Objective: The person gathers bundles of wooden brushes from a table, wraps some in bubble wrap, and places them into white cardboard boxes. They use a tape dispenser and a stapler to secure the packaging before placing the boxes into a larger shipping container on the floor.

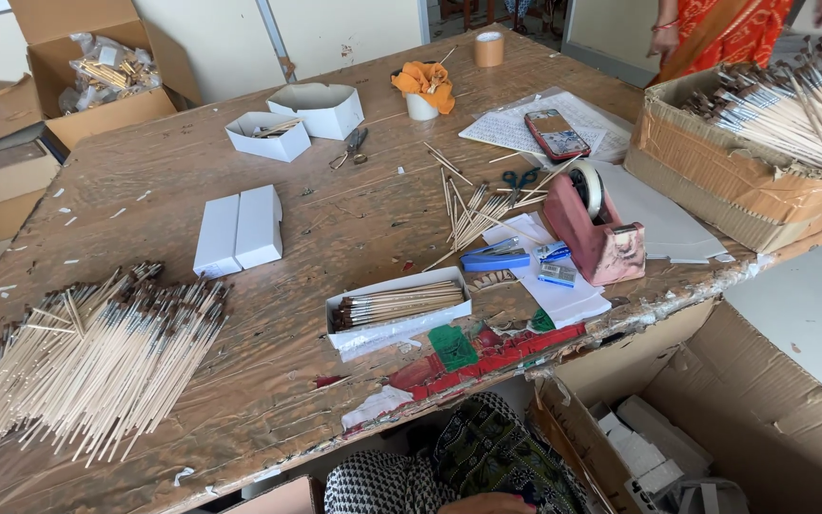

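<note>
Brushes filled an open white box (398,306) near the table's (268,381) front edge, well above the one visible hand (487,504), resting low in the lap; its grip couldn't be told.

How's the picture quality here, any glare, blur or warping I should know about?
Head view: soft, even daylight with weak shadows; mild sheen on the worn table; the brush pile and tape dispenser are sharp; wide-angle lens bows the table edges; neither of the person's own hands shows clearly.
</note>
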